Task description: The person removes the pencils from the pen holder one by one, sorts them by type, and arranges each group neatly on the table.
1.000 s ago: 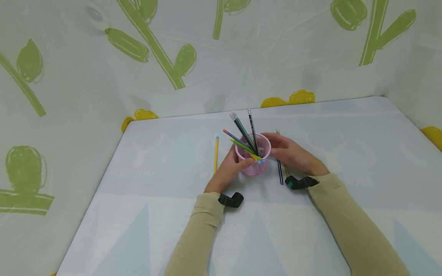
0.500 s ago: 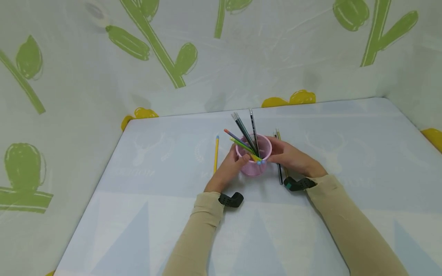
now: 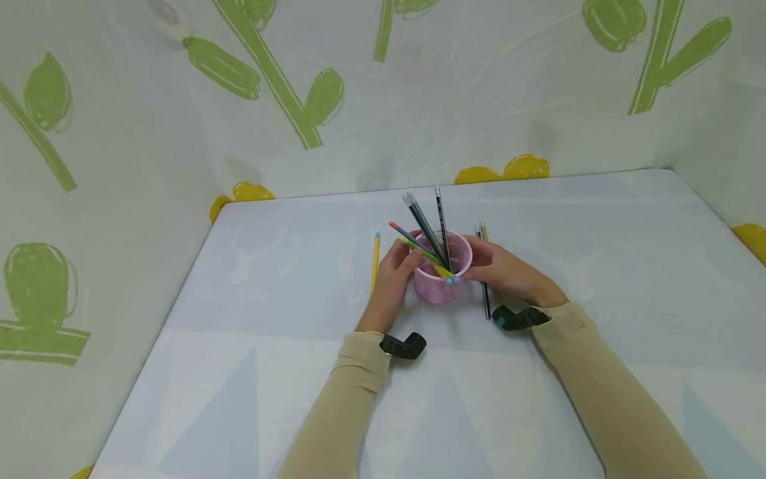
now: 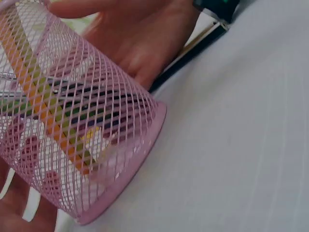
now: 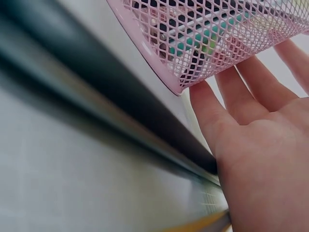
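A pink mesh pencil cup [image 3: 439,291] stands on the table, holding several pencils [image 3: 427,226], dark ones and brightly coloured ones, that lean different ways. My left hand [image 3: 389,286] is curled against its left side, thumb near the rim beside the green pencil. From the right, my right hand [image 3: 509,273] holds the cup with its thumb in front. The right wrist view shows the right-hand fingers [image 5: 241,96] against the mesh [image 5: 212,38]. Through the mesh [image 4: 82,106] in the left wrist view, an orange-yellow pencil [image 4: 38,101] slants down inside.
A yellow pencil [image 3: 376,256] with a blue end lies left of the cup. Just right of it lie a dark pencil [image 3: 486,303] and a gold-coloured one [image 3: 485,231], partly under the right hand. A wall [image 3: 419,120] with printed green plants rises behind the table [image 3: 598,266].
My left hand has slid up and away along the cup's left side, its thumb moving from the front rim toward the left rim. The right thumb has closed in on the cup.
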The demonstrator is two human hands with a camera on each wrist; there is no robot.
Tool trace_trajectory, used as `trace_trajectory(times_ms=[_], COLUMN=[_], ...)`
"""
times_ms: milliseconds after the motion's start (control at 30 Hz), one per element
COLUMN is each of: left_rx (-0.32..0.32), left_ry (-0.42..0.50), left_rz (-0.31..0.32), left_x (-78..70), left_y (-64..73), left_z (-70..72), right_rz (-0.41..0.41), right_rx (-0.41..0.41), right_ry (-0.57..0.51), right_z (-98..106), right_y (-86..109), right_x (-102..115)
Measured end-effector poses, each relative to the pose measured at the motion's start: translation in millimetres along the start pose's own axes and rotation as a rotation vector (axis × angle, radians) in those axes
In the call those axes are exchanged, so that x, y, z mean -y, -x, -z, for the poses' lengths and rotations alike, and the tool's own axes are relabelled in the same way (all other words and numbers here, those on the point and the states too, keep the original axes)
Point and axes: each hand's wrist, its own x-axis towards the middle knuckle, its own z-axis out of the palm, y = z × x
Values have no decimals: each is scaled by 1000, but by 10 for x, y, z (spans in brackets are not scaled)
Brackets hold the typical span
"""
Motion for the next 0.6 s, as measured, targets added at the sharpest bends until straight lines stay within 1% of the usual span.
trace_trajectory(times_ms=[67,167,233,333,467,533,600], left_rx=[-61,-150,-194,-226,-301,-341,-359], left_ry=[21,-3,-44,-166,-373,-439,-481], left_rz=[-64,-148,-187,-268,-395,-438,-475], left_x=[17,75,119,180,166,151,138], left_y=[-4,-28,-47,-85,-99,-100,-106], left_z=[-12,-21,-23,0,45,74,103], right_rz=[-1,2,7,8,-13,-14,-9], right_rx=[-6,-10,-11,-16,-36,-35,-31], right_ry=[11,13,15,22,45,48,50], right_z=[2,0,1,2,2,2,2], right_y=[1,-4,-9,-15,-16,-16,-14], right_x=[-2,-9,-14,-18,-17,-16,-13])
